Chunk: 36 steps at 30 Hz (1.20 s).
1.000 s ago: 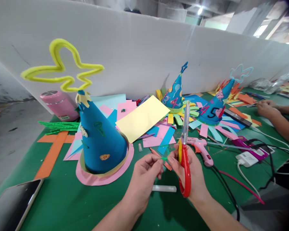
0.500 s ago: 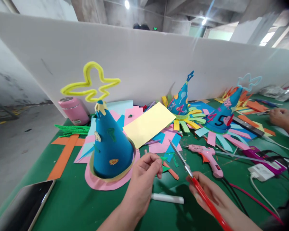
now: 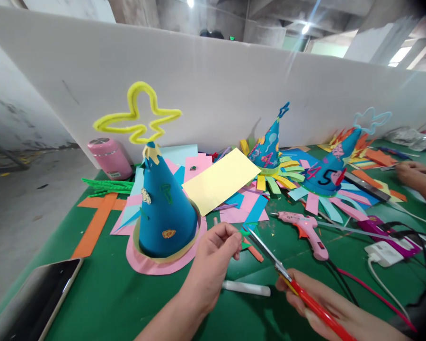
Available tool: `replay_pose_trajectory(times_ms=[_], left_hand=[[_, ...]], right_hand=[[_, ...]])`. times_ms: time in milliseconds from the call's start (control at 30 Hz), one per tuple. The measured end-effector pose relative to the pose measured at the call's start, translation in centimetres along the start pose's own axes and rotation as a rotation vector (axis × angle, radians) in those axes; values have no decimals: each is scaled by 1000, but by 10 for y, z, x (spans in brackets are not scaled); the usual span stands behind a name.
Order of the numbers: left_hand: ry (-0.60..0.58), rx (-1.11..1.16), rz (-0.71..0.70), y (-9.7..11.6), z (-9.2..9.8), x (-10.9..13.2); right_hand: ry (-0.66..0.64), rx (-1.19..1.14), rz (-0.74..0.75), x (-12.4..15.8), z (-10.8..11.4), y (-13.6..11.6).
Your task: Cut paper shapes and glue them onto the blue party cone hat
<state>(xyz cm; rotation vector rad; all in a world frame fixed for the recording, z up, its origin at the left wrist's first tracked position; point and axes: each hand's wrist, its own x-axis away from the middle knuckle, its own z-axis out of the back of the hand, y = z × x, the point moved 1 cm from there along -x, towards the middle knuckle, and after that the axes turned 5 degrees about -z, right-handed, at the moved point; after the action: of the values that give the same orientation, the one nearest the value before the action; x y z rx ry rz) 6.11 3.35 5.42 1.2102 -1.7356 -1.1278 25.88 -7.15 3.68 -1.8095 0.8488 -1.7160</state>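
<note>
Between the thumb and fingers of my left hand [image 3: 218,253] is a small green paper piece [image 3: 246,232], only its edge showing. My right hand [image 3: 314,296] grips red-handled scissors [image 3: 282,270], whose blade tips touch or nearly touch the green piece. The blades look almost closed. Left of my hands stands a blue cone hat [image 3: 168,213] with a pink brim and a yellow pipe-cleaner shape [image 3: 142,113] on top. Beneath my hands lies a white stick or pen [image 3: 246,288]. Green scraps and an orange strip [image 3: 254,253] lie just behind the fingers.
A pink glue gun [image 3: 307,232] and a purple power strip [image 3: 390,234] with cables are at the right. Two more decorated hats [image 3: 268,149] stand behind. A phone [image 3: 39,296] lies front left, a pink flask [image 3: 110,158] behind it. Another person's hands [image 3: 417,175] are far right.
The scissors have moved toward my left hand, their tips now at the green piece, with the blades lower. My left hand stays nearly in place. The view has tilted slightly.
</note>
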Motion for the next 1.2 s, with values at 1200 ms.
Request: replay_pose_trajectory(times_ms=[1200], left_hand=[[-17,-62,5,-6,-7,1]], right_hand=[[-391,24,-11,-32,-13,3]])
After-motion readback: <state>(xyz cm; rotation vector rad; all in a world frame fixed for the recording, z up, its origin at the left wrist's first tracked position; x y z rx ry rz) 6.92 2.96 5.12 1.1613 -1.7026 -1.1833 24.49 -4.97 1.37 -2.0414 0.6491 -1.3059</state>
